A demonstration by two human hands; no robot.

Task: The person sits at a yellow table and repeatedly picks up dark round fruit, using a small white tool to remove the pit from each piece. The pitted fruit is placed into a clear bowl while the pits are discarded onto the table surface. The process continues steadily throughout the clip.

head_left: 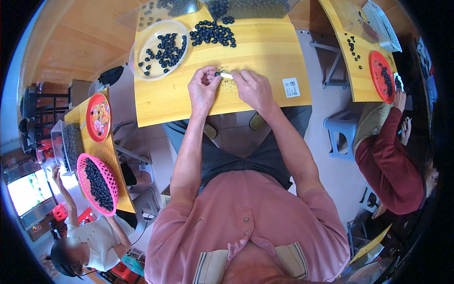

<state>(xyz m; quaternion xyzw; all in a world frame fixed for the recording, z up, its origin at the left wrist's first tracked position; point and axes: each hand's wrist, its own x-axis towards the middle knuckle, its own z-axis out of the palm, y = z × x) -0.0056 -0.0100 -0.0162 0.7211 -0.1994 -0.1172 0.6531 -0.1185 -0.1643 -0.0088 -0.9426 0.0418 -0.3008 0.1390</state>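
Left hand (203, 87) pinches a small dark ring-shaped piece (218, 74) between thumb and fingertips, at mid-table. Right hand (254, 89) grips a short pale, smooth tool (226, 75), its tip touching the ring. Both hands rest on a yellow wooden table (265, 52). Fine dark crumbs lie under the hands. Loose pile of dark rings (213, 33) just beyond. Clear round plastic bowl (142, 42), left, holds more rings.

Head camera, looking straight down

It sits close above the left hand (203, 87) and right hand (253, 87); the table (265, 47) lies beyond them, lap below; edges bend outward.
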